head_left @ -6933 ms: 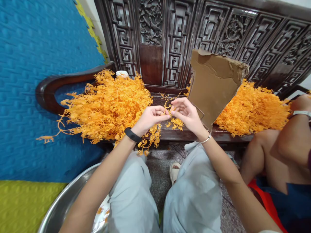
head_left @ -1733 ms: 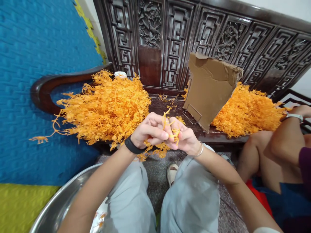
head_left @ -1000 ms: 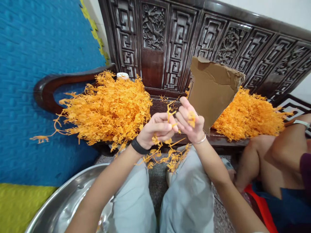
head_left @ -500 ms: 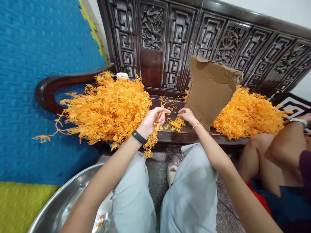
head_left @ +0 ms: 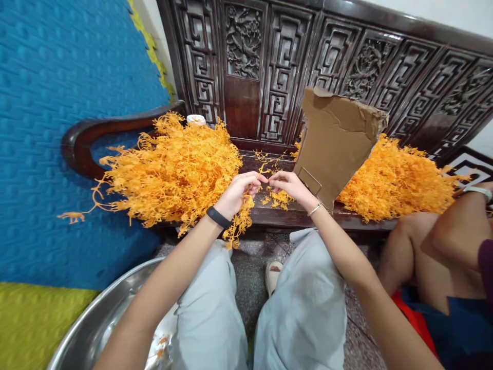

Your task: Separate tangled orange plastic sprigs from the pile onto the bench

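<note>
In the head view, the left hand (head_left: 236,192) and right hand (head_left: 288,186) meet, both pinching an orange sprig (head_left: 264,174) above the wooden bench (head_left: 308,216), its stem lying crosswise. Below the bench, a steel basin (head_left: 96,329) holds a few orange bits.

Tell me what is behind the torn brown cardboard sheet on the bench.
Behind the torn brown cardboard sheet lies a pile of orange plastic sprigs; its left part is covered.

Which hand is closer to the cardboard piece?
Right. The right hand sits just beside the cardboard piece; the left hand is farther away, by the big orange pile.
</note>
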`<state>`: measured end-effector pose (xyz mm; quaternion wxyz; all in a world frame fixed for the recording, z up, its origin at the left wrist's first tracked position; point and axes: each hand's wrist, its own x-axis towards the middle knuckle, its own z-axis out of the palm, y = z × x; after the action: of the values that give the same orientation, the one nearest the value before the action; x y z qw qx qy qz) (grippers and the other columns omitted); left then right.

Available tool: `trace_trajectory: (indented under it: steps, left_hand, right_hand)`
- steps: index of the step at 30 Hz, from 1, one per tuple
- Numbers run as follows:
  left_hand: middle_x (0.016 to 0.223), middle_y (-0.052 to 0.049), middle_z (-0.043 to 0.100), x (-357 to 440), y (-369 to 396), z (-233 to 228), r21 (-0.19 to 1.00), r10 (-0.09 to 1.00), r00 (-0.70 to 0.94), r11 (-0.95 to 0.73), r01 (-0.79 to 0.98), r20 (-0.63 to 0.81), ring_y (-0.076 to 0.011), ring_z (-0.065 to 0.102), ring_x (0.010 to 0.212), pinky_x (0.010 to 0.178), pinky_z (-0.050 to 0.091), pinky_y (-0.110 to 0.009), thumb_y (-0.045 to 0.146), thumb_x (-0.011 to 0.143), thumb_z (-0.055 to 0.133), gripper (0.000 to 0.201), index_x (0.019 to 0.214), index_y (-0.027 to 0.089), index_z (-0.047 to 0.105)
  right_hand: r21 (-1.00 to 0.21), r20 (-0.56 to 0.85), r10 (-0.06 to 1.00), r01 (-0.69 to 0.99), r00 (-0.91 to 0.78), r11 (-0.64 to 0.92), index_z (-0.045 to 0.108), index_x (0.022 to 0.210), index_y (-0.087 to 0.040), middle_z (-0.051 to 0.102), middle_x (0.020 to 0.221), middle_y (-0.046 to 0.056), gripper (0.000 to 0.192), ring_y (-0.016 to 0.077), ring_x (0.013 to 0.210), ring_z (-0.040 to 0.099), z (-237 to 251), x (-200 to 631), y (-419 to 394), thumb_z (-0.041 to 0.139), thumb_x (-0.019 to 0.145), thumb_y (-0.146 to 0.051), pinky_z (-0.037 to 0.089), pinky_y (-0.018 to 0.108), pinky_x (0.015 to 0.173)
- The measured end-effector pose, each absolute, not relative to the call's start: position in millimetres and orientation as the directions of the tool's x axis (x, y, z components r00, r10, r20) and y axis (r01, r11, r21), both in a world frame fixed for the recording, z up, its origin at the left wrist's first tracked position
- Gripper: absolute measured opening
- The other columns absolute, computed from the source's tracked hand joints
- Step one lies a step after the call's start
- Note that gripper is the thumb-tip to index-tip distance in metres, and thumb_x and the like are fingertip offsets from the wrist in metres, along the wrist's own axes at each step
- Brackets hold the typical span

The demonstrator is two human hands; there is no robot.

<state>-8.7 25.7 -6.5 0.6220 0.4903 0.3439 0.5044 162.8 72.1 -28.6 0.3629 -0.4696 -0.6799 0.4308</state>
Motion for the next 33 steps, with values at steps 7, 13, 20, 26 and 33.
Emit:
trace_trajectory:
  steps: [7,13,20,26,33]
  left_hand:
    - [0.056,0.002,0.051,-14.9,28.3,-14.3,0.968,0.982,0.179,-0.011,-0.252,0.058,-0.0069,0.045,0.048,0.04,0.028,-0.018,0.018,0.063,0.063,0.008,0.071,0.016,0.064]
    - [0.062,0.002,0.055,-17.3,26.0,-13.3,0.947,0.981,0.16,-0.053,-0.317,0.109,-0.0077,0.05,0.055,0.045,0.04,-0.019,0.016,0.063,0.066,0.009,0.071,0.016,0.063]
    - [0.063,0.002,0.054,-17.7,25.2,-10.2,0.935,0.982,0.142,-0.066,-0.349,0.122,-0.0075,0.051,0.058,0.05,0.044,-0.019,0.021,0.065,0.068,0.015,0.078,0.015,0.065]
    - [0.068,-0.002,0.06,-15.1,25.7,-7.2,0.862,0.962,0.167,-0.108,-0.495,0.216,-0.011,0.056,0.068,0.065,0.048,-0.024,0.048,0.075,0.059,0.034,0.075,0.015,0.068]
    - [0.071,-0.005,0.063,-9.7,19.9,-1.8,0.905,0.963,0.121,-0.179,-0.387,0.242,-0.0138,0.058,0.073,0.071,0.047,-0.027,0.062,0.082,0.036,0.058,0.063,0.016,0.066]
  right_hand:
    - [-0.892,0.279,0.814,0.175,-0.509,0.416,0.056,0.079,-0.015,0.058,0.062,-0.001,0.024,0.0089,0.056,0.056,-11.9,149.2,41.5,0.053,0.082,-0.039,0.048,0.023,0.059]
    - [-0.815,0.25,0.708,0.252,-0.661,0.522,0.061,0.077,-0.015,0.058,0.066,-0.001,0.025,0.009,0.059,0.051,-9.2,144.9,32.5,0.063,0.074,-0.04,0.041,0.022,0.058]
    - [-0.764,0.414,0.797,0.307,-0.44,0.567,0.067,0.087,-0.017,0.044,0.046,-0.007,0.017,0.0059,0.044,0.035,-6.8,150.9,33.1,0.059,0.077,-0.028,0.029,0.021,0.047]
    - [-0.886,0.422,0.862,0.073,-0.282,0.458,0.064,0.088,-0.017,0.059,0.056,-0.002,0.018,0.0094,0.05,0.054,-6.2,148.7,29.9,0.058,0.077,-0.029,0.046,0.024,0.053]
    - [-0.941,0.337,0.887,-0.123,-0.316,0.314,0.062,0.088,-0.016,0.068,0.073,0.002,0.021,0.0146,0.064,0.066,-4.0,150.7,33.3,0.062,0.073,-0.031,0.054,0.032,0.071]
